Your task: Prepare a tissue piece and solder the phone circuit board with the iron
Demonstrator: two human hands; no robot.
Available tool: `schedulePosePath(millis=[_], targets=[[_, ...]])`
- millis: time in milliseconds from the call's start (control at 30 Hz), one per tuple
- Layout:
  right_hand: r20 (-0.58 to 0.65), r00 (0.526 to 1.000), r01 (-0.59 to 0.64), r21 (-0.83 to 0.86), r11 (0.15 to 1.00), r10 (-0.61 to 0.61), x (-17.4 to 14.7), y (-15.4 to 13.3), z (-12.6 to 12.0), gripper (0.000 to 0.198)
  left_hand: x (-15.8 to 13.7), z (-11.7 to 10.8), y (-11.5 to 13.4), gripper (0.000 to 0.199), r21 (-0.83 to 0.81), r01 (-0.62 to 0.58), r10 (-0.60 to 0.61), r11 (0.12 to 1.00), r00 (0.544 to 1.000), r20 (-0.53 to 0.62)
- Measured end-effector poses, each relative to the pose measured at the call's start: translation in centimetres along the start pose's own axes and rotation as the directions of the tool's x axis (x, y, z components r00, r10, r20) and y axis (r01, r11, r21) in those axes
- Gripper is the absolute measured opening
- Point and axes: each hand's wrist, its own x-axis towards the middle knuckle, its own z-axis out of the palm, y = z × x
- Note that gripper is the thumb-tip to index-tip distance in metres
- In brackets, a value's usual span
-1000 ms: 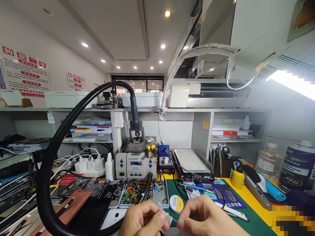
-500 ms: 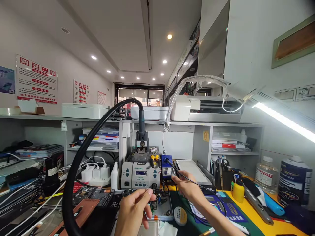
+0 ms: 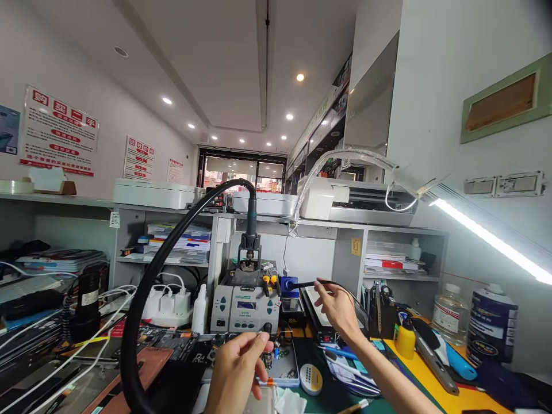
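My right hand (image 3: 338,307) is closed around the rear of a black soldering iron (image 3: 307,283). The iron's front end sits in the opening of a blue holder (image 3: 288,286), and its cable arches over my hand. My left hand (image 3: 239,368) is low in the middle, thumb and fingers pinched together; whatever may be between them is too small or hidden to name. It is in front of a shallow tray (image 3: 291,359) of small parts. Behind my left hand stands a grey rework station (image 3: 245,310) with a hot-air handpiece (image 3: 250,224) upright in its cradle.
A thick black hose (image 3: 140,322) arches across the left foreground. Phone parts and a brown panel (image 3: 150,362) lie at left. A round tin (image 3: 311,379) sits on the green mat. To the right stand a yellow bottle (image 3: 405,339), a clear bottle (image 3: 449,313) and a dark can (image 3: 491,322).
My right hand has risen and moved slightly right, bringing the soldering iron from slanting to nearly level. The left hand keeps its pinch. The view has shifted a little.
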Motion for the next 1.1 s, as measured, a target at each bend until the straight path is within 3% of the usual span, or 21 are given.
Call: schedulePosePath(millis=[167,300,433,500,700,800,933,1100], targets=[[0.007,0.999,0.043,0.083,0.996,-0.044,-0.3,-1.7,-0.3,0.028,-0.7,0.3,0.6,0.046,-0.058,-0.027,0.024,0.998,0.998,-0.057],[-0.09,0.995,0.049,0.218,0.975,-0.03,-0.5,-2.5,-1.8,0.024,-0.7,0.0,1.1,0.044,-0.093,-0.052,0.042,0.994,0.993,-0.106],[-0.262,0.963,0.043,0.39,0.92,0.066,-1.5,-1.5,-5.0,0.03,-0.6,0.0,1.3,0.042,-0.112,-0.051,0.036,0.992,0.991,-0.128],[-0.29,0.947,0.016,0.474,0.88,0.139,-2.3,-0.7,-6.1,0.033,-0.7,0.0,1.4,0.041,-0.115,-0.05,0.035,0.992,0.991,-0.13],[-0.028,0.95,-0.217,0.652,0.726,0.31,-4.2,1.3,-6.9,0.03,-1.1,-0.3,1.7,0.043,-0.097,-0.053,0.043,0.994,0.994,-0.104],[0.103,0.941,-0.297,0.708,0.641,0.322,-5.3,2.0,-7.7,0.03,-1.2,-0.4,1.8,0.043,-0.079,-0.056,0.049,0.995,0.995,-0.086],[0.334,0.884,-0.466,0.694,0.548,0.329,-7.5,3.6,-8.1,0.025,-1.7,0.0,1.7,0.041,-0.046,-0.044,0.043,0.998,0.999,-0.032],[0.429,0.864,-0.503,0.722,0.476,0.263,-9.9,6.2,-7.6,0.017,-2.9,0.9,0.9,0.045,0.019,0.027,-0.029,0.999,0.994,0.108]])
